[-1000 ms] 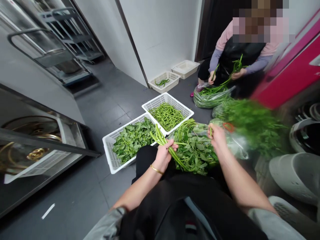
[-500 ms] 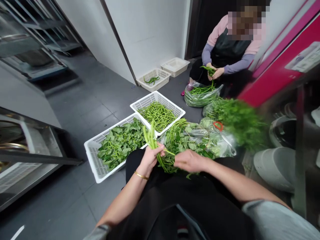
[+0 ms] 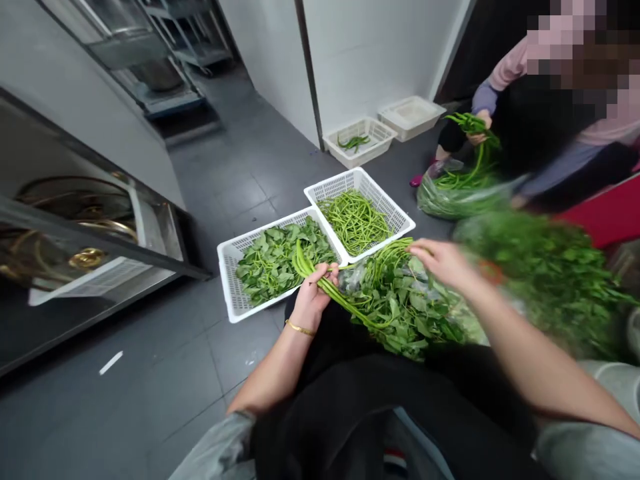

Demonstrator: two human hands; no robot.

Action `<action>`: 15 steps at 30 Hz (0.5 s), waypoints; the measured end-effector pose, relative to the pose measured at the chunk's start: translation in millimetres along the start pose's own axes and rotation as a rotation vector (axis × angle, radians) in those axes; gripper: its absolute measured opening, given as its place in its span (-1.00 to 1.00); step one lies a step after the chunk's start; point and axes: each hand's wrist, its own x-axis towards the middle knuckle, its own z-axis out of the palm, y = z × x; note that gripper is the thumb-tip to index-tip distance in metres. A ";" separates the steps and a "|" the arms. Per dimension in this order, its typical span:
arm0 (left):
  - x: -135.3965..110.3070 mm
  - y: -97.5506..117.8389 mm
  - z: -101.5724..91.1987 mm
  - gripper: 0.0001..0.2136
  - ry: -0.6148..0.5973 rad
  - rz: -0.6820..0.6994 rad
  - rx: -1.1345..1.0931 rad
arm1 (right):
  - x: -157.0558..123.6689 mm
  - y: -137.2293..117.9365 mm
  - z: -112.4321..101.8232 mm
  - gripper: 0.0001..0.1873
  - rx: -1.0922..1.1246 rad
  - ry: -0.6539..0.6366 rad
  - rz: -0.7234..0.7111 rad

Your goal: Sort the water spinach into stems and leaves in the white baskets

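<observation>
My left hand [image 3: 313,297] is closed round a bunch of green stems [image 3: 306,265] whose cut ends point up and left, over the basket of leaves [image 3: 231,254]. The leafy ends trail down to the right into a heap of leafy greens [image 3: 400,307] on clear plastic in front of my knees. My right hand [image 3: 443,260] hovers above the far side of that heap, fingers loosely curled; whether it pinches a stem I cannot make out. A second white basket [image 3: 395,211] behind holds bare green stems.
Another person [image 3: 560,127] sits at the far right, holding a bundle of greens over a plastic bag [image 3: 460,193]. Two smaller white baskets [image 3: 357,148] stand by the wall. A metal cabinet [image 3: 90,240] lies on the left. More greens [image 3: 555,273] lie at right.
My right hand has lifted from the stems beside my left hand and moved up and right over the heap. The camera view has swung. The other person has raised their bundle.
</observation>
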 end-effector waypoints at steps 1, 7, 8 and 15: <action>-2.4 -0.8 -2.5 -0.89 -0.034 0.008 0.010 | 16.5 -10.0 -2.5 -0.69 0.039 0.019 -0.010; -30.2 -36.7 -19.5 -0.85 -0.092 0.114 -0.017 | 116.4 -93.9 51.8 -0.66 0.300 0.234 -0.135; -35.9 -43.0 -22.2 -0.86 -0.095 0.131 -0.033 | 130.8 -108.6 62.7 -0.65 0.318 0.167 -0.162; -36.6 -28.9 -16.2 -0.85 -0.167 0.072 -0.085 | 91.2 -107.7 63.2 -0.64 0.135 -0.036 -0.233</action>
